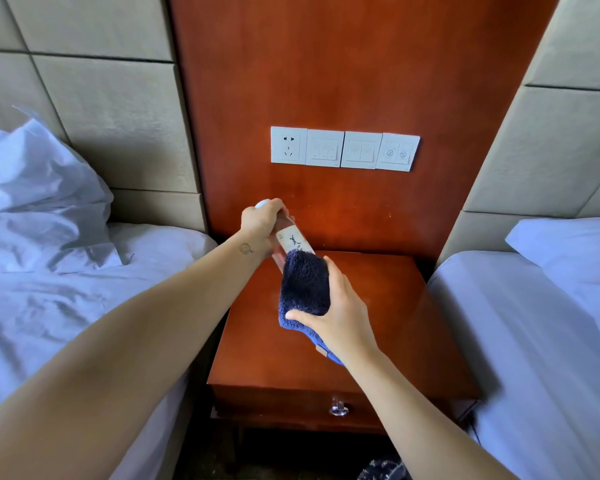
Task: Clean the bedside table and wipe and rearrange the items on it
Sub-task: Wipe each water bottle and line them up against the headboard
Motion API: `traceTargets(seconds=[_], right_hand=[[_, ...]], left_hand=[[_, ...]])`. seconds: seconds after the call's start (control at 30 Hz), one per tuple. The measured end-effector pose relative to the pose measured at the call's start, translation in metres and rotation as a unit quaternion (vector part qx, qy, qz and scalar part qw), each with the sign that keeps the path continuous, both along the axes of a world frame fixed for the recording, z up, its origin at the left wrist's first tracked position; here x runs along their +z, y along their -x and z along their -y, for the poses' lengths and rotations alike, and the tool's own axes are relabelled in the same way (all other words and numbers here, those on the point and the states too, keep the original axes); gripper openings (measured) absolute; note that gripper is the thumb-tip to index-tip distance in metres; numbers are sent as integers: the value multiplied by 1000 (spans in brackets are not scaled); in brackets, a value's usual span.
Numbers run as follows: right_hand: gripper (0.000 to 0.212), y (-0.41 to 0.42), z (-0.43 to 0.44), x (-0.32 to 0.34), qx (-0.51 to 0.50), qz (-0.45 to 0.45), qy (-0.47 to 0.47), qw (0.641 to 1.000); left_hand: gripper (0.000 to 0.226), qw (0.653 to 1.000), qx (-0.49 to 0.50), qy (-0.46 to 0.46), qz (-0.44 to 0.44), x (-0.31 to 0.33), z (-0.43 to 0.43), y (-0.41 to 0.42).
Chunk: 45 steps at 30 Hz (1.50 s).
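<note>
A clear bottle [289, 237] with a white cap and a white label with black writing is held tilted above the back left of the wooden bedside table [378, 323]. My left hand [260, 223] grips its upper part near the cap. My right hand [340, 313] holds a dark blue cloth [303, 289] wrapped round the bottle's lower half, thumb on the near side of the cloth. The bottle's base is hidden by the cloth.
A bed with rumpled white bedding [66, 271] lies on the left, another white bed [541, 323] on the right. A row of white switches and a socket [343, 148] sits on the wooden wall panel. The table has a drawer with a clear knob [338, 408].
</note>
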State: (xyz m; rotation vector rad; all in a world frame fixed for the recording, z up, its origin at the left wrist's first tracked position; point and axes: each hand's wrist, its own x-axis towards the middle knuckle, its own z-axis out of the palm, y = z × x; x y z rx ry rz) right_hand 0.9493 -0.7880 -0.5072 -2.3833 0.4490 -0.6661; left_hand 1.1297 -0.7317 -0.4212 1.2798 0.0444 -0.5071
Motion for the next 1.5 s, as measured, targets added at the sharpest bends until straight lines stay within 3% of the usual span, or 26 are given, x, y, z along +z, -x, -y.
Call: traceTargets(seconds=[0.13, 0.3, 0.37, 0.43, 0.5, 0.57, 0.67, 0.77, 0.9, 1.1, 1.27, 1.33, 1.4, 1.47, 1.5], right_hand=[[85, 3, 6, -13, 78, 43, 76, 993], [62, 12, 10, -15, 116, 99, 106, 983], [51, 17, 12, -12, 110, 105, 42, 988], [35, 21, 17, -5, 100, 60, -88, 989], [15, 23, 21, 5, 101, 13, -243, 965], [26, 23, 23, 9, 111, 2, -376, 920], [50, 15, 21, 12, 78, 72, -544, 832], [57, 0, 19, 25, -18, 88, -578, 811], [54, -15, -1, 37, 107, 11, -575, 811], [46, -13, -5, 28, 130, -64, -538, 830], [43, -16, -8, 13, 67, -58, -440, 893], [59, -17, -12, 3, 28, -87, -338, 937], [65, -14, -22, -9, -72, -115, -121, 983], [69, -12, -31, -26, -161, -89, 125, 975], [72, -12, -35, -30, -184, -76, 186, 962]], left_hand=[[32, 996, -80, -32, 13, 0, -4, -1], [29, 994, -89, -60, -10, -13, -12, -8], [20, 993, -87, -69, -29, -19, -17, -15], [11, 991, -101, -74, -56, -23, -23, -14], [12, 988, -117, -51, -86, -24, -31, -6], [26, 986, -135, -15, -97, -28, -33, -5], [34, 983, -171, 31, -50, -28, -31, 1], [41, 979, -202, 15, 27, -33, -25, 14], [45, 964, -248, 65, 64, -44, -14, 25], [31, 957, -257, 42, 129, -45, -9, 32], [34, 984, -125, -28, 120, -47, 0, 34], [27, 993, -72, -33, 92, -47, 4, 32], [24, 997, -8, -42, 60, -46, 3, 27], [18, 998, 37, -48, 32, -49, 1, 25], [15, 998, 38, -50, 28, -50, 0, 26]])
